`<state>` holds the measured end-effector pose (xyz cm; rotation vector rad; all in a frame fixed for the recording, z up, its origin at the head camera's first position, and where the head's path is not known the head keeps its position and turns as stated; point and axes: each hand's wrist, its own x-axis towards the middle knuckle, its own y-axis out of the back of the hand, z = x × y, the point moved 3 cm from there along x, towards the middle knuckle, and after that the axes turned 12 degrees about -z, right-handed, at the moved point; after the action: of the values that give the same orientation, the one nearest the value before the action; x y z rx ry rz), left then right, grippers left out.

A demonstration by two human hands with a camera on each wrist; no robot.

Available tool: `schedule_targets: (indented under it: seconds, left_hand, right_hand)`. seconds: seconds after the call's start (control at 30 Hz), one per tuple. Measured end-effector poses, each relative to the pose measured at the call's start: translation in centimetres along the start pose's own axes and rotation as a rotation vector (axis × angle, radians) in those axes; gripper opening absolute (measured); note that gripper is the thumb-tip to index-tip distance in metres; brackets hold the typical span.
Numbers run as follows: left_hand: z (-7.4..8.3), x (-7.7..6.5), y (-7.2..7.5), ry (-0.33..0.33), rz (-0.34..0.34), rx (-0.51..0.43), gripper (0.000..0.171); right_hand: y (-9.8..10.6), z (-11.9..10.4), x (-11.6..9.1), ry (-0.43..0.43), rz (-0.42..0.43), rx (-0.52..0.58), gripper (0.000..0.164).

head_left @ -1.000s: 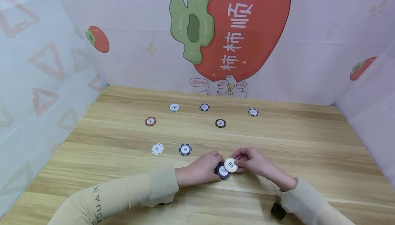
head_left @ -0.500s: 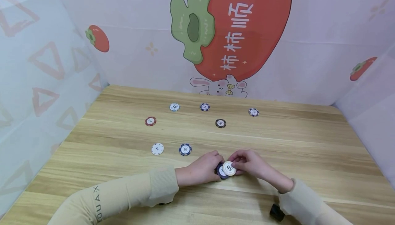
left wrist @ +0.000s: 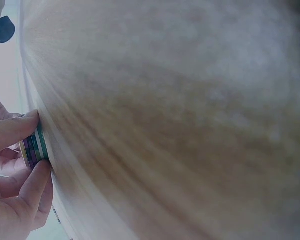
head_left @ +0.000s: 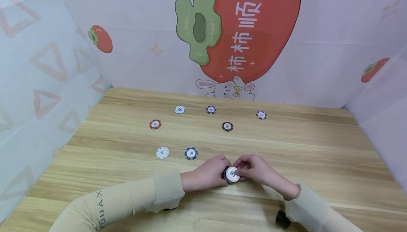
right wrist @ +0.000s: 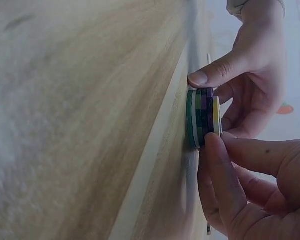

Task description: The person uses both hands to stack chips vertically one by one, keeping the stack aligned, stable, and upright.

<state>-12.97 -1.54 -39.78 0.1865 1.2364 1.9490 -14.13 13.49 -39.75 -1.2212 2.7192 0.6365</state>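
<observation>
My left hand [head_left: 208, 174] curls round a short stack of poker chips [right wrist: 200, 120] standing on the wooden table, thumb on the near side. Green, white and dark purple edges show in the right wrist view. On top, a pale chip marked 50 [head_left: 232, 174] with a yellow edge lies slightly off-centre to the right. The fingers and thumb of my right hand [head_left: 258, 169] pinch this chip at its right side. To the left of the hands lie a blue chip marked 10 [head_left: 191, 153] and a white chip marked 5 [head_left: 162, 152].
Farther back lie a red chip [head_left: 155, 124], a light blue chip [head_left: 179, 110], a black chip [head_left: 227, 126] and two dark blue chips, one in the middle [head_left: 211, 109] and one at the right [head_left: 261, 115]. A printed cloth wall [head_left: 152, 69] stands behind the table.
My right hand has moved left with the 50 chip, bringing it from the stack's edge to lie over most of the dark 500 chip. The left hand has stayed at the stack.
</observation>
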Motion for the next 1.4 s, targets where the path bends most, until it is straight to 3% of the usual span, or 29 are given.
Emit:
schedule_targets:
  seconds: [0.87, 1.2, 1.4]
  left_hand:
    - [-0.1, -0.1, 0.1, -0.016, -0.005, -0.031, 0.032]
    - [-0.2, -0.1, 0.0, -0.010, -0.004, -0.027, 0.034]
    - [-0.1, -0.1, 0.0, -0.006, -0.005, -0.033, 0.034]
  right_hand:
    - [-0.6, -0.2, 0.1, 0.003, 0.061, -0.075, 0.015]
    - [0.7, -0.5, 0.4, 0.005, 0.175, -0.443, 0.015]
    - [1.6, -0.6, 0.7, 0.141, 0.249, -0.758, 0.017]
